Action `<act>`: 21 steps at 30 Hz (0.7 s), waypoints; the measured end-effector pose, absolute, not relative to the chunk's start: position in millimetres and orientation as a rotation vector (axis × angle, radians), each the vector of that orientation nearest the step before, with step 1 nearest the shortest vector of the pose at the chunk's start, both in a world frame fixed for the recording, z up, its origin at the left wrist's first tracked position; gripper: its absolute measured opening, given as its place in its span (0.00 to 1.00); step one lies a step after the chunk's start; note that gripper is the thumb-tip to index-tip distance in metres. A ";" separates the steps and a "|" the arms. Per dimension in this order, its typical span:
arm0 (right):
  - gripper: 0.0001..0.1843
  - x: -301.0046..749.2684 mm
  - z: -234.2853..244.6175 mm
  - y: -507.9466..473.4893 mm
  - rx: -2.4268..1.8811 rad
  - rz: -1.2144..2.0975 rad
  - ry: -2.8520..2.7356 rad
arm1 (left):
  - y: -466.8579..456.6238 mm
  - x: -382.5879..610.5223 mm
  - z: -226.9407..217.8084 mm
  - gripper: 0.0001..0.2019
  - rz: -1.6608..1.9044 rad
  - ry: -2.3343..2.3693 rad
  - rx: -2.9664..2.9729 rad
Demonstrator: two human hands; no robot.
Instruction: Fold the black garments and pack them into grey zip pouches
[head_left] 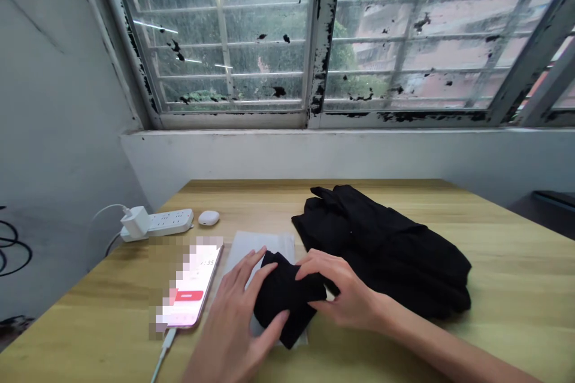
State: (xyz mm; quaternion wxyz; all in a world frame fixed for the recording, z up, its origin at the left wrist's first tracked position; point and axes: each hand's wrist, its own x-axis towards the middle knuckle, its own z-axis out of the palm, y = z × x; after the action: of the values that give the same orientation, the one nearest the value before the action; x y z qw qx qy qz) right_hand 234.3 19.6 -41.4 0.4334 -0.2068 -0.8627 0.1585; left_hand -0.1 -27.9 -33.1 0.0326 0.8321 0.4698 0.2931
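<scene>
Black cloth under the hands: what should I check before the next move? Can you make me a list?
Left hand on the black cloth: ok.
Right hand on the cloth: ok.
Cloth on the pale sheet: ok.
Cloth lying flat: not ok, it is bunched up.
Phone clear of the cloth: ok, it lies left of the sheet.
Cloth apart from the black pile: cannot tell, the right hand hides the gap.
</scene>
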 end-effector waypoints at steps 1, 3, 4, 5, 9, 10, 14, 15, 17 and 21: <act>0.17 235.0 -42.0 20.2 -0.525 0.429 -2.177 | -27.7 -0.7 -34.3 0.23 0.876 1.451 2.567; 0.16 236.7 -41.8 21.6 -0.561 0.495 -2.212 | -27.4 -1.5 -36.3 0.23 0.824 1.452 2.575; 0.16 237.8 -40.8 22.3 -0.584 0.524 -2.226 | -27.2 -1.8 -37.2 0.23 0.800 1.446 2.577; 0.17 239.2 -39.1 23.0 -0.607 0.550 -2.244 | -27.0 -2.2 -38.0 0.23 0.779 1.440 2.575; 0.24 245.9 -30.1 25.2 -0.650 0.585 -2.390 | -25.4 -4.6 -42.9 0.29 0.706 1.427 2.551; 0.25 247.0 -28.8 25.5 -0.660 0.586 -2.420 | -25.0 -5.2 -44.3 0.31 0.692 1.434 2.543; 0.19 245.0 -29.8 23.4 -0.655 0.586 -2.356 | -24.9 -4.1 -45.6 0.35 0.672 1.444 2.519; 0.18 243.1 -30.2 21.8 -0.623 0.577 -2.312 | -25.5 -2.7 -44.0 0.36 0.671 1.433 2.518; 0.16 238.7 -29.5 17.3 -0.549 0.559 -2.223 | -26.9 1.0 -38.7 0.36 0.679 1.413 2.505; 0.15 232.6 -24.0 8.2 -0.494 0.608 -2.071 | -30.1 7.0 -26.2 0.23 0.789 1.370 2.425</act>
State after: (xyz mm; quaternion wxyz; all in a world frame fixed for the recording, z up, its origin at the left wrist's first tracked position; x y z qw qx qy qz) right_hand 232.6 8.2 -24.0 0.4470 -0.1996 -0.8366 0.2458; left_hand 7.0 -30.1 -26.2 0.1231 0.8313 0.4697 0.2706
